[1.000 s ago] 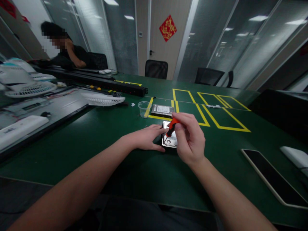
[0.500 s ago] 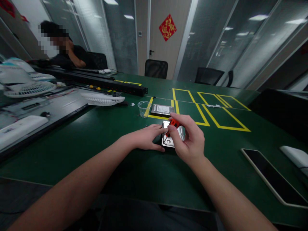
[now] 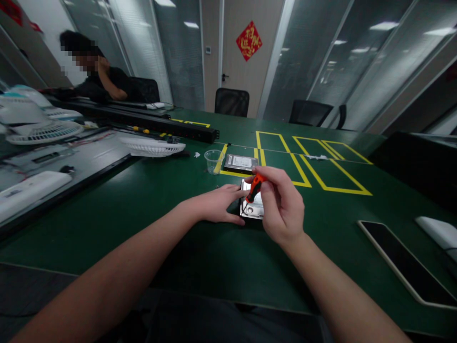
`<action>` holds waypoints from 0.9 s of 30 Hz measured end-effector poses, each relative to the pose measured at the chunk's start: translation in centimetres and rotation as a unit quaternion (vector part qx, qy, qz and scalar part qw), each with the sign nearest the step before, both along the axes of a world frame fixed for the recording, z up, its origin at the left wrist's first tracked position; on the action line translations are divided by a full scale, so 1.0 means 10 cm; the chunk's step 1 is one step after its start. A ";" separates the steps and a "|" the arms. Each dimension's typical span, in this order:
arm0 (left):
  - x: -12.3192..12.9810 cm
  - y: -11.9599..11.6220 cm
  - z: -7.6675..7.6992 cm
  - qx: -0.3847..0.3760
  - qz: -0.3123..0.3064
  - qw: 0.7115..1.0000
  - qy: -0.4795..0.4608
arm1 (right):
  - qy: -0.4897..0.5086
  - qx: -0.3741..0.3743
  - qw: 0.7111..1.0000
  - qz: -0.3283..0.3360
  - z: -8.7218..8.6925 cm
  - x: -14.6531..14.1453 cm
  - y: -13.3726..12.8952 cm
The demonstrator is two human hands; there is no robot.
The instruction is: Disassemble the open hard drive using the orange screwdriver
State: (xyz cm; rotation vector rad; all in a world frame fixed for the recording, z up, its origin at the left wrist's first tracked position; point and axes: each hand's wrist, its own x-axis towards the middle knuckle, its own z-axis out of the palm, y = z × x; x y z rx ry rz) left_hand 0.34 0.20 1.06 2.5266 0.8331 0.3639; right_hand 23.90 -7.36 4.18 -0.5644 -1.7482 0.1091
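A silvery hard drive (image 3: 256,212) lies on the green table in front of me. My left hand (image 3: 222,203) grips its left edge, with the thumb at the near corner and the fingers reaching over the far part. In my right hand (image 3: 284,206) is a red-and-black screwdriver (image 3: 253,189), held slanted between thumb and fingers. Its thin shaft points down at the drive's near left corner; whether the tip sits in a screw is too small to tell. The right hand covers the drive's right side. Just behind lies a second hard drive (image 3: 241,163), label up.
A clear plastic cup (image 3: 213,163) stands left of the second drive. Yellow tape (image 3: 344,192) marks rectangles on the table. A phone (image 3: 402,262) lies at right. Fan parts (image 3: 153,146), a large panel (image 3: 89,159) and black bars (image 3: 185,129) occupy the left, where another person sits.
My right thumb and fingers have shifted on the screwdriver handle, baring more of it and of the hard drive. My left hand stays in place.
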 end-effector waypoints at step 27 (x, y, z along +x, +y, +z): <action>0.00 0.00 -0.01 -0.012 0.011 1.000 0.006 | -0.011 0.000 1.000 -0.001 -0.03 0.00 0.02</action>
